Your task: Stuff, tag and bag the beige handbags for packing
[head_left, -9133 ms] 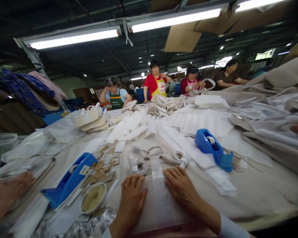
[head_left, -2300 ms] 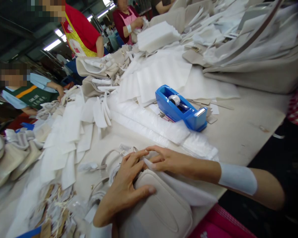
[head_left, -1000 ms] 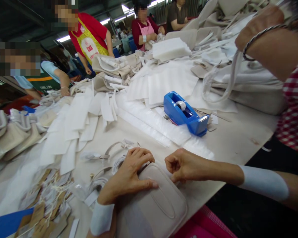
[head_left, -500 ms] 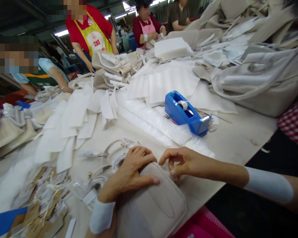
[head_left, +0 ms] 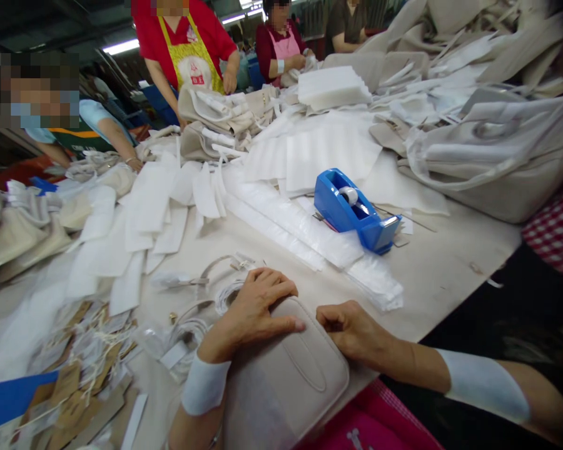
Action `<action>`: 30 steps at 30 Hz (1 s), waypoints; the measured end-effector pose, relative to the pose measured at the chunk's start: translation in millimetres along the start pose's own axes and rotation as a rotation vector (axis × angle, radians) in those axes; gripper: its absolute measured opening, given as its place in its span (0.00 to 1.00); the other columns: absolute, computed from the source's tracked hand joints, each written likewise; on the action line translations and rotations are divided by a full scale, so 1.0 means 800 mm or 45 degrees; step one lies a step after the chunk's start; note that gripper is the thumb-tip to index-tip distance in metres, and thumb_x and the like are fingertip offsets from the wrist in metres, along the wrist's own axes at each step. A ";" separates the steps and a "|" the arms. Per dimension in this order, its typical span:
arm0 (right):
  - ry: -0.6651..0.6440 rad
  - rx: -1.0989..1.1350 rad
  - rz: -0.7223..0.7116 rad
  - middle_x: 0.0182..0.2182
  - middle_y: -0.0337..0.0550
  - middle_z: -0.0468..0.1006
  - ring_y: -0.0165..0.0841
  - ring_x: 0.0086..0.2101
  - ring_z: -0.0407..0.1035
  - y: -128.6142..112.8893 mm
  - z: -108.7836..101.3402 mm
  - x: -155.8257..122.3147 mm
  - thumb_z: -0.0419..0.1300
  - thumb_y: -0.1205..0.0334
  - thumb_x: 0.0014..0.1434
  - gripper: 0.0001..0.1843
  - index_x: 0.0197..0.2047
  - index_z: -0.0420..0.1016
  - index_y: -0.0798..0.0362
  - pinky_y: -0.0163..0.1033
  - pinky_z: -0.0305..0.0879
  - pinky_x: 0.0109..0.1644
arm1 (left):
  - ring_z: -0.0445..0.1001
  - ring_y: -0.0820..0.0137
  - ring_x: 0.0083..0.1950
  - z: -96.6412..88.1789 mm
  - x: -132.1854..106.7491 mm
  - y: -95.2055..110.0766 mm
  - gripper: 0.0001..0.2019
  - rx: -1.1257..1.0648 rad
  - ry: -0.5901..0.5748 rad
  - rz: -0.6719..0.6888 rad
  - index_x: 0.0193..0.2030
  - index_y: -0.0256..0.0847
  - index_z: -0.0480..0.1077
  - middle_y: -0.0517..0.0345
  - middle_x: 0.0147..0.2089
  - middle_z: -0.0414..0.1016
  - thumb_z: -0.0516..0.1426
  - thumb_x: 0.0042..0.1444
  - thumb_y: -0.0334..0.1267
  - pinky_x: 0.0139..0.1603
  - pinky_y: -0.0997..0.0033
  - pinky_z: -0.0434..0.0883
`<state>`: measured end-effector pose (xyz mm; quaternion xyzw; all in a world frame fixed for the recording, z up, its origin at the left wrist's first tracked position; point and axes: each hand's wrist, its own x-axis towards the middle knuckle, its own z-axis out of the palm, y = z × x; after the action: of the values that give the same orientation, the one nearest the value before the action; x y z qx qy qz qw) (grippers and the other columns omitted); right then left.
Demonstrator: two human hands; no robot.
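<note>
A beige handbag lies on the table's near edge, an oval stitched loop on its upper face. My left hand grips its far edge, thumb flat on the face and fingers over the side. At the bag's right side, my right hand is closed, its fingers curled in a pinch against the edge. What those fingertips hold is hidden. Coiled straps in clear wrap lie left of my left wrist. Beyond the bag stands a blue tape dispenser with a roll in it.
Paper tags with strings pile up at lower left. White foam strips and a stack of foam sheets cover the middle. A wrapped bag stands at right. Several co-workers, one in a yellow apron, stand across the table.
My right hand has moved down along the bag's right edge, and its fingers have curled tighter. My left hand keeps its place on the bag. The view has shifted slightly.
</note>
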<state>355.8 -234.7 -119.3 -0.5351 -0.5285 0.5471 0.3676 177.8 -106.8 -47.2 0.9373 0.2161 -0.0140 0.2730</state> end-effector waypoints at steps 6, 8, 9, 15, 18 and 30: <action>-0.168 -0.437 -0.170 0.31 0.39 0.74 0.32 0.33 0.68 -0.033 -0.026 -0.025 0.50 0.71 0.58 0.10 0.32 0.71 0.51 0.34 0.60 0.37 | 0.67 0.65 0.49 0.006 0.002 0.000 0.16 0.060 0.017 -0.023 0.39 0.42 0.68 0.60 0.41 0.71 0.61 0.56 0.52 0.59 0.60 0.55; -0.160 -0.421 -0.114 0.41 0.44 0.76 0.37 0.42 0.70 -0.046 -0.021 -0.039 0.50 0.62 0.63 0.11 0.45 0.72 0.50 0.38 0.63 0.46 | 0.66 0.65 0.49 0.005 0.001 0.001 0.15 0.065 0.013 -0.019 0.39 0.41 0.68 0.60 0.41 0.71 0.60 0.57 0.52 0.58 0.60 0.55; -0.089 -0.419 -0.074 0.45 0.47 0.75 0.40 0.46 0.69 -0.048 -0.014 -0.045 0.52 0.59 0.63 0.14 0.51 0.70 0.50 0.41 0.63 0.50 | 0.66 0.64 0.49 0.005 0.000 0.002 0.15 0.066 0.011 -0.017 0.38 0.41 0.68 0.60 0.41 0.71 0.60 0.57 0.51 0.58 0.60 0.55; 0.206 -0.189 0.088 0.35 0.39 0.73 0.36 0.36 0.68 -0.027 0.034 -0.044 0.59 0.58 0.58 0.15 0.47 0.65 0.51 0.40 0.61 0.41 | 0.66 0.64 0.50 0.004 0.003 0.005 0.14 0.111 0.033 -0.018 0.39 0.42 0.69 0.60 0.41 0.71 0.61 0.56 0.50 0.59 0.61 0.55; 0.169 -0.019 0.110 0.26 0.33 0.66 0.32 0.29 0.63 -0.014 0.023 -0.041 0.59 0.60 0.55 0.08 0.38 0.66 0.51 0.37 0.57 0.33 | 0.66 0.64 0.48 0.007 0.012 0.012 0.14 0.153 0.039 -0.022 0.39 0.43 0.69 0.60 0.40 0.71 0.61 0.55 0.51 0.56 0.62 0.56; 0.508 -0.988 -0.748 0.46 0.50 0.69 0.43 0.49 0.64 -0.041 0.014 -0.027 0.51 0.73 0.59 0.16 0.50 0.67 0.52 0.47 0.65 0.50 | 0.68 0.64 0.47 0.016 0.028 0.031 0.07 -0.141 0.260 0.076 0.40 0.40 0.70 0.55 0.42 0.72 0.56 0.59 0.41 0.54 0.63 0.63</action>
<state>343.1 -252.4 -85.0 -0.5549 -0.7398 0.0722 0.3737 209.4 -123.6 -48.4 0.9234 0.2153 0.1015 0.3011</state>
